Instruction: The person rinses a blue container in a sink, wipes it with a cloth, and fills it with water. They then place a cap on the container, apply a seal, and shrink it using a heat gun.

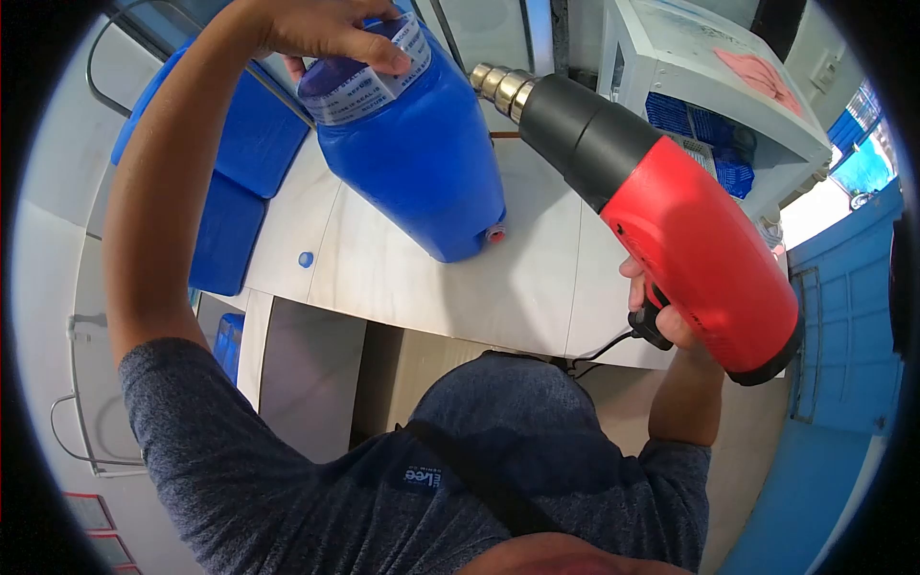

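A blue plastic water container (422, 163) stands on the white tiled counter, with a red spout fitting (494, 233) low on its near side. A clear printed seal band (369, 93) wraps around its top. My left hand (331, 36) is closed over that top, thumb against the band; the palm side and some fingers are hidden. In my right hand (671, 321) is a red and black heat gun (695, 254), gripped by its handle. The gun's metal nozzle (500, 88) points at the container's upper right side, a short gap away.
More blue containers (244, 144) stand at the left. A small blue cap (306, 260) lies on the counter (383, 278). At the upper right, a white cabinet (685, 57) bears a pink cloth (757, 79). A black cord (604, 347) hangs near the counter's front edge.
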A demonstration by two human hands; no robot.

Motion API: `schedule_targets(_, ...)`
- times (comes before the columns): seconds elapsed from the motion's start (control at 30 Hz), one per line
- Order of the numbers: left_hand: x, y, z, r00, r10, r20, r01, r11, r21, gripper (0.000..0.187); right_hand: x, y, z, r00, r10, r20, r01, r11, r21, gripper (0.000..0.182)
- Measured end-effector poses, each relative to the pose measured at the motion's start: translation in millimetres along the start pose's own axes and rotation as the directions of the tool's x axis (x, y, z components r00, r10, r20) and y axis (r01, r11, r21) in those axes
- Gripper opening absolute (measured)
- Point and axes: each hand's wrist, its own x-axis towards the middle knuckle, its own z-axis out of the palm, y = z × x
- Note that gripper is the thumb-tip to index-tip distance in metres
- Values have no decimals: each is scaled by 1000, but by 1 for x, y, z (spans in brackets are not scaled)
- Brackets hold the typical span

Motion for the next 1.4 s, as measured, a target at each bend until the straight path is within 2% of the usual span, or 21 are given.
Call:
schedule_targets(0.03,0,0,-1,1000,-22,-3,22,999,32,133,-1,1,1,1000,-10,-15,10,1000,-7,67)
schedule_targets(0.07,4,-6,-3,1000,-20,-5,20,999,35,133,-6,7,3,989,135,-65,-135,991,7,40)
schedule_targets(0.13,8,-16,-2,954,254,-160,-224,957,184,138,-9,8,3,952,284,-111,-282,959,32,31)
schedule_targets(0.17,9,-22,-2,954,256,-158,-226,956,187,138,-6,5,-1,991,110,-79,-123,975,-186,34)
schedule_targets(0.23,-6,-9,-3,890,456,-13,-456,890,11,135,-7,9,-4,998,-59,-16,48,919,-392,38)
schedule_targets(0.27,-5,-9,-2,889,458,-11,-457,889,13,135,-14,20,-4,999,-45,-20,42,991,-130,44)
schedule_targets(0.33,-2,-12,3,878,479,-14,-479,878,25,133,-18,24,-2,999,-31,-19,33,989,143,69)
schedule_targets(0.37,-1,-13,2,878,478,-13,-478,878,24,133,-17,20,0,996,87,-7,-79,930,359,70)
schedule_targets(0.43,1,-13,-1,875,482,46,-482,876,-6,126,-15,12,1,980,199,28,-181,813,553,72)
schedule_targets(0.47,1,-13,-2,875,482,45,-482,876,-5,126,-13,9,-1,994,112,17,-110,919,379,74)
schedule_targets(0.53,1,-13,-3,866,497,58,-497,867,-21,125,-15,11,0,1000,22,22,-26,982,189,77)
schedule_targets(0.63,7,-20,-1,790,612,41,-614,788,50,125,-24,20,1,997,76,29,-78,995,68,74)
schedule_targets(0.73,7,-20,2,842,538,42,-539,842,1,126,-23,18,11,996,77,42,-75,996,-42,72)
schedule_targets(0.77,6,-18,2,842,538,42,-539,843,1,126,-23,21,25,996,58,-66,-31,932,361,69)
schedule_targets(0.83,4,-16,3,867,496,51,-494,868,-45,127,-21,19,28,982,83,-170,60,715,697,66)
schedule_targets(0.87,3,-14,3,867,496,51,-494,868,-45,127,-19,11,22,940,328,-97,-139,625,769,61)
schedule_targets(0.93,2,-12,3,877,478,42,-476,878,-51,128,-16,5,17,836,548,-3,-314,483,817,56)
schedule_targets(0.97,2,-12,3,877,478,42,-476,878,-51,128,-15,3,16,817,576,18,-354,477,805,56)
schedule_targets(1.03,2,-13,4,872,489,32,-487,872,-36,128,-13,-1,18,852,523,5,-357,575,736,57)
schedule_targets(1.13,1,-11,4,861,508,29,-507,861,-25,126,-9,-7,24,948,311,-60,-225,793,566,58)
schedule_targets(1.4,3,-10,1,850,525,42,-525,851,-8,124,1,-12,27,977,196,-90,-132,873,469,60)
